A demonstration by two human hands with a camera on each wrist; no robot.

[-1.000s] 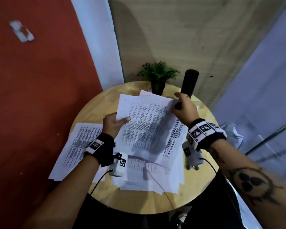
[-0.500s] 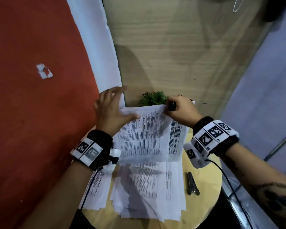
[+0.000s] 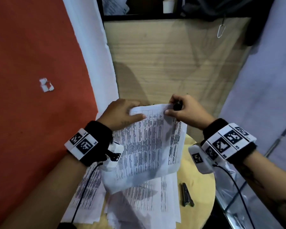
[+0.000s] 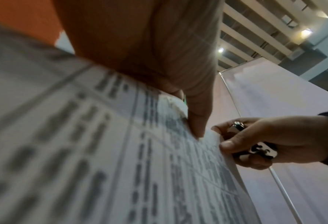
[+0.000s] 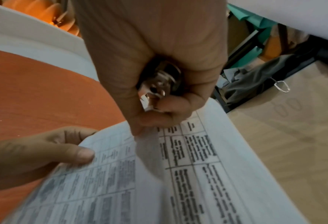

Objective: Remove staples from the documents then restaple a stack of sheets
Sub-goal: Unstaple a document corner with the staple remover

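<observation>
I hold a stack of printed sheets point(image 3: 147, 146) upright above the round table point(image 3: 203, 195). My left hand point(image 3: 122, 111) pinches the top left edge, thumb on the front point(image 4: 195, 121). My right hand point(image 3: 183, 109) has its fingers curled round a black and metal stapler point(image 3: 177, 105), and its thumb presses the sheets' top right corner. In the right wrist view the stapler's metal end point(image 5: 159, 84) shows inside the fist, right above the sheets point(image 5: 159, 181). How the stapler's mouth sits on the corner is hidden.
More loose printed sheets point(image 3: 147, 204) lie on the table below, with another pile point(image 3: 89, 187) at the left. A small metal tool point(image 3: 186, 195) lies on the bare wood at the right. A red wall stands left, a wooden panel behind.
Both hands have lifted the sheets up off the table. The left hand went from the sheets' side edge to the top left edge. The right hand kept hold of the stapler.
</observation>
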